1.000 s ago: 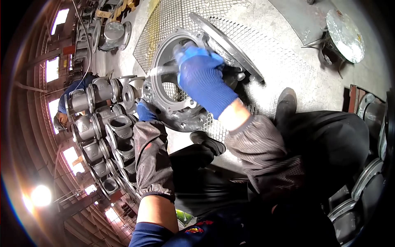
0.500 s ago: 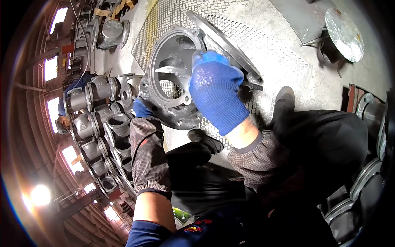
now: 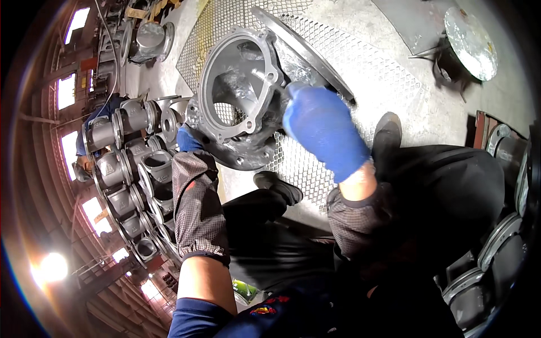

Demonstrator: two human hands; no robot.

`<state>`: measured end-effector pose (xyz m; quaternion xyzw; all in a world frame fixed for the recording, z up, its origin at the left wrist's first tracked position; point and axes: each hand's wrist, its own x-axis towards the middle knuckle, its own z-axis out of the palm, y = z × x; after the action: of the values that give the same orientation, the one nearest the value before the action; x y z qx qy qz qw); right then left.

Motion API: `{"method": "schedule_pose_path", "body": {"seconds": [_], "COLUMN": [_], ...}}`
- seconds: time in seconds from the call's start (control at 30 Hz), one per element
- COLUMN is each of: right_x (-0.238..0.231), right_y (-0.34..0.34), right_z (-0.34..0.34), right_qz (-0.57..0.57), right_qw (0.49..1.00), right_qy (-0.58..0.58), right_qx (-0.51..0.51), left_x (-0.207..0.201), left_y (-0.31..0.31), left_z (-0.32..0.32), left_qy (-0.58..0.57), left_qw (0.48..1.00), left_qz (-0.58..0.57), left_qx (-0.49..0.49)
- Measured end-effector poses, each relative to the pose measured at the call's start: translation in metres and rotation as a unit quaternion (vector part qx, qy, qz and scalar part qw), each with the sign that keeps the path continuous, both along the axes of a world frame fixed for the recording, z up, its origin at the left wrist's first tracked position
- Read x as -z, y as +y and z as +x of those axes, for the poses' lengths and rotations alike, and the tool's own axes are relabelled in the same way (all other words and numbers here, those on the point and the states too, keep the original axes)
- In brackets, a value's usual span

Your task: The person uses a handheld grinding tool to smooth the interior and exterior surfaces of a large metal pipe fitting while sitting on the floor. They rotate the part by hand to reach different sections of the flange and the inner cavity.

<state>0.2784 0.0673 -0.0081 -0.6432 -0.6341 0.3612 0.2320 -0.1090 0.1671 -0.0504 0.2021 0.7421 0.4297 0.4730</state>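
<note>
A grey cast-metal valve body (image 3: 273,67) with a round, lugged opening and wide flanges stands tilted in front of me. My left hand (image 3: 189,139), in a blue glove, grips the flange at its left side; the fingertips are partly hidden behind the metal. Close to the right side of the opening is my right hand (image 3: 324,124), also blue-gloved, with fingers curled closed and slightly blurred. What it holds, if anything, I cannot make out. The large flange disc (image 3: 307,48) rises behind that hand.
Expanded-metal mesh (image 3: 360,62) lies under the casting. Several similar valve bodies (image 3: 135,115) are stacked at the left, with a person (image 3: 93,127) beyond them. A round plate on a stand (image 3: 470,45) is at the far right. More castings (image 3: 501,242) line the right edge. My shoes (image 3: 387,130) flank the work.
My right hand has come off the opening's rim, moving right and toward me, baring the rim's lug. My left hand keeps its place on the flange. The view has shifted slightly.
</note>
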Motion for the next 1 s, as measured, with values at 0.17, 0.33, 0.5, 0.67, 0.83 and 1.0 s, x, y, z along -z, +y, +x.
{"method": "schedule_pose_path", "body": {"seconds": [0.17, 0.33, 0.5, 0.67, 0.83, 1.0], "right_x": [-0.009, 0.028, 0.063, 0.074, 0.069, 0.054], "right_y": [0.022, 0.052, 0.075, 0.087, 0.100, 0.115], "right_z": [0.044, 0.038, 0.004, 0.013, 0.015, 0.005], "right_qz": [-0.025, 0.087, 0.237, 0.269, 0.242, 0.194], "right_qw": [0.842, 0.921, 0.908, 0.905, 0.915, 0.926], "right_qy": [0.409, 0.089, 0.008, -0.012, -0.023, -0.029], "right_qx": [0.351, 0.368, 0.346, 0.330, 0.323, 0.322], "left_x": [-0.002, 0.001, 0.002, 0.000, -0.005, -0.007], "left_y": [0.001, 0.005, 0.003, 0.010, 0.025, 0.023], "left_z": [-0.006, -0.004, -0.009, 0.000, 0.010, 0.004], "left_qy": [-0.005, -0.013, -0.015, -0.018, -0.021, -0.016], "left_qw": [1.000, 1.000, 1.000, 0.999, 0.996, 0.992], "left_qz": [0.005, 0.010, 0.016, 0.019, 0.031, 0.064], "left_qx": [-0.005, -0.001, 0.000, 0.028, 0.081, 0.106]}}
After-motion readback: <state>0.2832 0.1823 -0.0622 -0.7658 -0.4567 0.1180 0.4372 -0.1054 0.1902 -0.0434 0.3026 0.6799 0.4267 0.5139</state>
